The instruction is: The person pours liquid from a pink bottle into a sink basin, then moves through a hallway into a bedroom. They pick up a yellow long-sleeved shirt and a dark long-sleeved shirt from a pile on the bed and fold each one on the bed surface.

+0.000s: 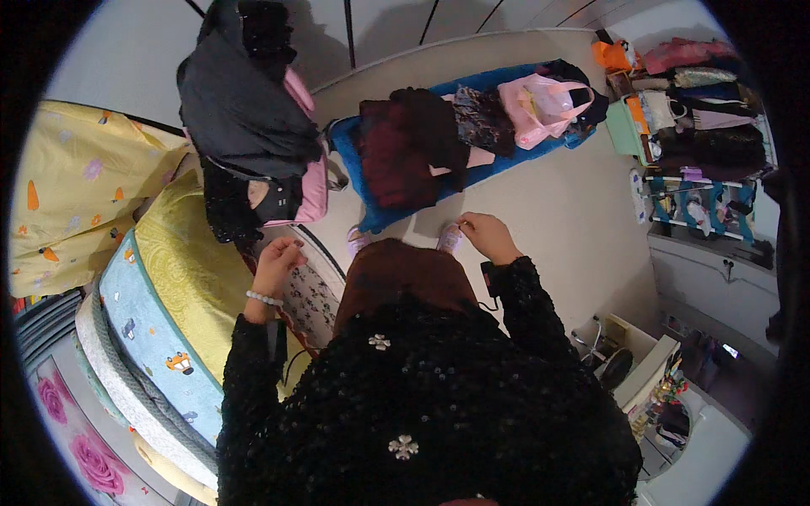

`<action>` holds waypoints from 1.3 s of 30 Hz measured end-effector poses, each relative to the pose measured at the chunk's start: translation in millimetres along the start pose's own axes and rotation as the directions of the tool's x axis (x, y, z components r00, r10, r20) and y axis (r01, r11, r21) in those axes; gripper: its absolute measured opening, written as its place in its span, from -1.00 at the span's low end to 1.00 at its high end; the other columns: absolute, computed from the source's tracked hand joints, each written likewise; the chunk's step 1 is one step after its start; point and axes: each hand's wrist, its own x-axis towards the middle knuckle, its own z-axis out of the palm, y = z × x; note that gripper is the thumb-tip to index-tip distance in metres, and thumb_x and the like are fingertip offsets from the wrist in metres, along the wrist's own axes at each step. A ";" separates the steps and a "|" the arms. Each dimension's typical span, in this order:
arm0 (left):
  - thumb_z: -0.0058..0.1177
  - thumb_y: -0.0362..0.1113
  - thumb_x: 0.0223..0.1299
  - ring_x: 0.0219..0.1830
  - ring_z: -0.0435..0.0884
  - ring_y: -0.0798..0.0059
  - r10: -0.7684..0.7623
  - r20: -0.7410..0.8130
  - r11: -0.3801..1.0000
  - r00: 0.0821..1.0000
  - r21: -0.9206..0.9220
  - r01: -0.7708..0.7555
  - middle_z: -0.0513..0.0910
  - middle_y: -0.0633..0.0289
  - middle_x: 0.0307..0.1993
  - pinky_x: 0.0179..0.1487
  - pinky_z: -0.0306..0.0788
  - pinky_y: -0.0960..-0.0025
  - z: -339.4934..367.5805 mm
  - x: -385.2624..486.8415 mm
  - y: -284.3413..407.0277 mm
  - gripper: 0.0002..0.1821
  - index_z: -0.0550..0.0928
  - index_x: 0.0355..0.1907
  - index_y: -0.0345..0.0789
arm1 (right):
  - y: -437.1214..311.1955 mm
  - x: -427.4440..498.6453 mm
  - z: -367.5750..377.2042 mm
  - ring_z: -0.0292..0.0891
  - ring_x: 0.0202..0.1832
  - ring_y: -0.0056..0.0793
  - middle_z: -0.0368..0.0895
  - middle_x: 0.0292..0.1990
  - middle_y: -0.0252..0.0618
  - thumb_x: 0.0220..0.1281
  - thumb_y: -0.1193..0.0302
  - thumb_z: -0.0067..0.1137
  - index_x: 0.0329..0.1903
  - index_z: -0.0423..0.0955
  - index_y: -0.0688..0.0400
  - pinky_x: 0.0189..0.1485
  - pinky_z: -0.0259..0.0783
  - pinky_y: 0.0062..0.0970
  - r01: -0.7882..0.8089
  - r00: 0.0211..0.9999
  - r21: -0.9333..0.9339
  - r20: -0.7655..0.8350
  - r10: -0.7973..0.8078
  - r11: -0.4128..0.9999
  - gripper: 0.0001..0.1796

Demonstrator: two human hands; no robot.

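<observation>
My left hand (276,265), with a beaded bracelet at the wrist, is raised near the bed's edge with its fingers curled; whether anything thin is between them I cannot tell. My right hand (486,234) is over the floor with thumb and fingertips together, and nothing clear shows in it. Ahead of both hands lies a blue padded bench or mat (345,142), which bears a dark maroon garment (392,152), a patterned dark garment (478,120) and a pink tote bag (531,114). Dark grey and black clothes (253,107) are heaped beyond my left hand, over something pink (315,190).
On the left, a bed carries a yellow blanket (183,253) and a blue printed cover (158,329). A yellow carrot-print cloth (82,190) hangs behind it. At the right stand a rack with clothes (715,139), a green box (623,129) and a wheeled stool (614,367).
</observation>
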 end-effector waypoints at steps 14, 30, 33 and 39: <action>-0.04 -0.31 0.32 -0.31 0.55 0.60 -0.077 0.051 0.997 0.996 0.013 0.077 0.55 0.36 -0.41 -0.05 0.45 0.46 209.6 -6.5 -62.4 -0.82 0.54 -0.14 -0.35 | 178.8 84.9 6.9 0.54 -0.12 -0.09 0.61 -0.15 -0.04 0.18 0.27 0.09 0.05 0.45 0.22 -0.07 0.43 -0.22 0.004 0.993 0.248 0.111 -0.033 0.969 -0.58; -0.02 -0.30 0.31 -0.28 0.60 0.56 -0.275 -0.094 0.961 0.957 -0.034 0.274 0.63 0.27 -0.36 -0.04 0.45 0.49 230.7 6.5 -110.1 -0.81 0.53 -0.13 -0.37 | 127.2 225.0 32.9 0.43 -0.21 -0.55 0.54 -0.20 -0.36 0.20 0.40 0.09 -0.03 0.44 0.26 -0.08 0.38 -0.49 -0.094 0.984 0.957 0.130 -0.118 0.275 -0.70; -0.01 -0.31 0.30 -0.22 0.59 0.55 -0.192 -0.126 0.981 0.973 -0.015 0.192 0.62 0.26 -0.30 -0.03 0.45 0.48 241.4 31.3 -89.9 -0.79 0.51 -0.08 -0.36 | 87.6 199.5 -45.7 0.38 -0.14 -0.64 0.51 -0.14 -0.38 0.24 0.47 0.03 0.01 0.41 0.27 -0.03 0.34 -0.56 -0.022 0.982 0.987 0.052 -0.183 0.160 -0.70; 0.24 -0.29 0.05 0.37 0.11 0.16 0.603 -0.111 0.701 0.790 0.546 -0.458 0.23 0.05 0.28 0.39 0.08 0.24 285.6 102.2 -43.0 -0.07 0.00 0.41 -0.27 | 38.3 119.2 -132.8 0.43 0.01 -0.52 0.53 -0.04 -0.27 0.20 0.45 0.12 0.08 0.39 0.31 0.05 0.34 -0.48 -0.272 0.781 0.899 0.415 -0.467 0.343 -0.60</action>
